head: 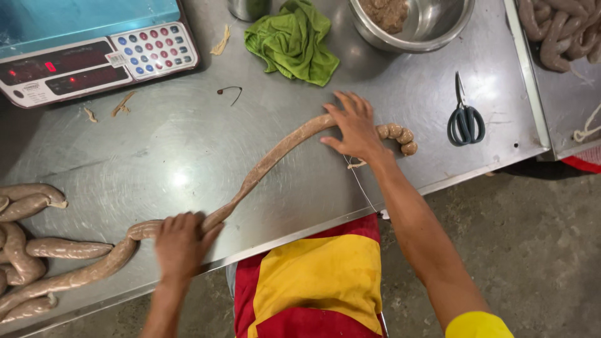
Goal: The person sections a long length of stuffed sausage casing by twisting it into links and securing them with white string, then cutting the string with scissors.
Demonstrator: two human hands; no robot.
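Nearest the camera is the person's red and yellow apron (313, 281), at the edge of the scratched stainless steel table (181, 150). The left hand (180, 244) lies at that near edge with its fingers curled down over a long, pale brown filled sausage rope (269, 159), gripping it where the casing narrows and twists. From there the rope runs diagonally up across the tabletop to the right hand (355, 125), which is spread flat with fingers open and fanned, pressing on the sausage rather than closing round it. Just past that hand the rope ends in a short beaded curl, and a thin white string (362, 181) trails from it toward the table edge. To the left the same rope joins a heap of coiled sausage links (31, 256) at the table's corner. Farther back on the right lie dark-handled scissors (464, 119). Along the far side stand a white digital scale with coloured keys (94, 59), a crumpled green cloth (294, 40) and a round steel bowl holding ground meat filling (413, 22). More sausages (563, 28) pile on the adjoining tray at the far right.
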